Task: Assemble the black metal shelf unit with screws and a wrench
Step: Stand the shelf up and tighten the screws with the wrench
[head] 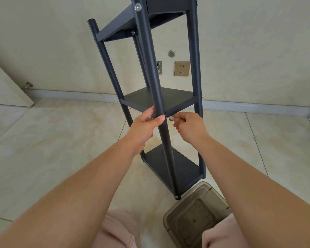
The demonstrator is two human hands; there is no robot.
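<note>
Left hand (145, 128) grips post (157, 90) — right hand (190, 127) (pinching wrench (171, 118)) beside.

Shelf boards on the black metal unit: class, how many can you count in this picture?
3. The top shelf board is by the frame's upper edge, the middle shelf board just above the hands, the bottom shelf board near the floor. Any higher would be out of view.

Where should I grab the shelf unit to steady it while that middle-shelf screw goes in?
Grip the front post at middle shelf height, from the left, as the left hand does. The round tube suits a wrap grip, and the right hand needs the right side for its small tool.
</note>
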